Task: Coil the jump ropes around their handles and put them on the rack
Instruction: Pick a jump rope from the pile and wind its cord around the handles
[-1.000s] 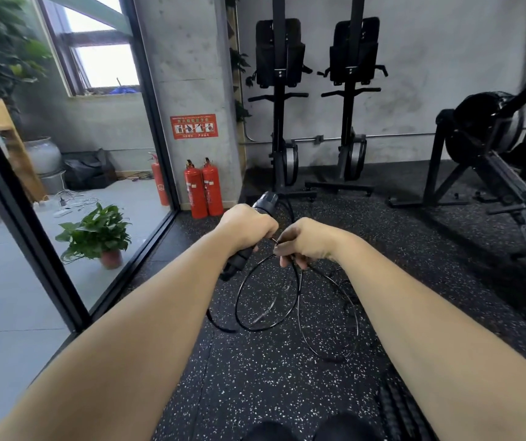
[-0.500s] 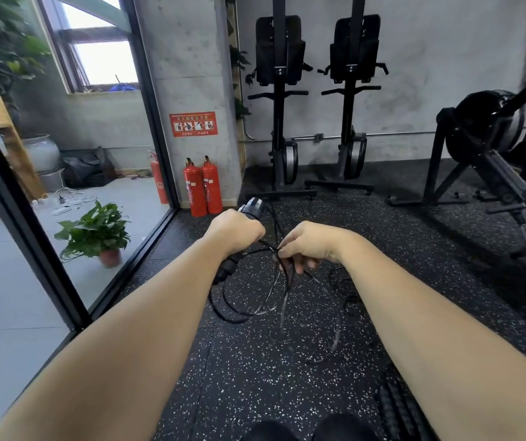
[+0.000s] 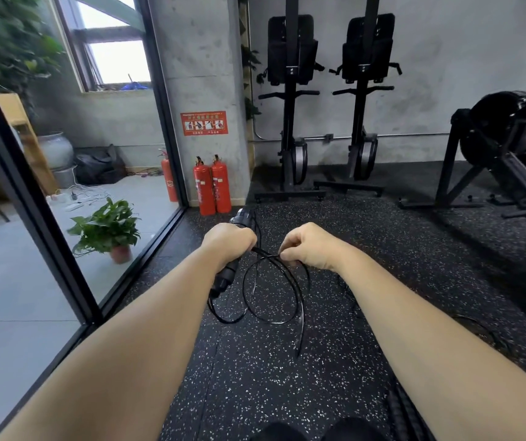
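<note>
My left hand (image 3: 228, 243) grips the black jump rope handles (image 3: 230, 272), held tilted with the top end poking out above my fist and the lower end below it. My right hand (image 3: 309, 246) pinches the thin black rope (image 3: 274, 300) a short way to the right of the handles. From both hands the rope hangs in a few loose loops above the floor, with one strand trailing down toward me. No rack for the ropes is in view.
Speckled black rubber floor (image 3: 382, 249) lies ahead. Two red fire extinguishers (image 3: 212, 186) stand by the concrete pillar. Two upright black machines (image 3: 325, 100) line the back wall, a black rower (image 3: 503, 148) stands right. A glass wall (image 3: 64, 218) and potted plant (image 3: 105, 230) are left.
My hands have drawn a little apart, the right one moving right. The rope loops have shifted and now hang more tightly under the hands. The handles tilted slightly.
</note>
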A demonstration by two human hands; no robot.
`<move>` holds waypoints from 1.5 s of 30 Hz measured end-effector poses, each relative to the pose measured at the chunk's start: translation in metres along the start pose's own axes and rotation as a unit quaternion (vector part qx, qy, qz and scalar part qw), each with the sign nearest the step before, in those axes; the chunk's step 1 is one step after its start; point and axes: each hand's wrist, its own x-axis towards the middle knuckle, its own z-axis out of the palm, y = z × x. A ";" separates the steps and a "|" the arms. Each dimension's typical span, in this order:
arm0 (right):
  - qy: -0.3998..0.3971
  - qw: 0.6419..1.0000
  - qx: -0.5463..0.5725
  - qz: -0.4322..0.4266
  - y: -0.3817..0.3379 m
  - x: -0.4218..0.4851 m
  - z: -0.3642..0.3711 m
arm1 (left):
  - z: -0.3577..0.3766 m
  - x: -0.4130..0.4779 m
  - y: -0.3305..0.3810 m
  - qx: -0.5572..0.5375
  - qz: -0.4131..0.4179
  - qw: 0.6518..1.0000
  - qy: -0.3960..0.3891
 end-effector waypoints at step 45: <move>0.099 0.970 -0.212 0.060 -0.009 0.017 0.023 | -0.016 0.005 -0.027 -0.155 -0.059 0.985 -0.047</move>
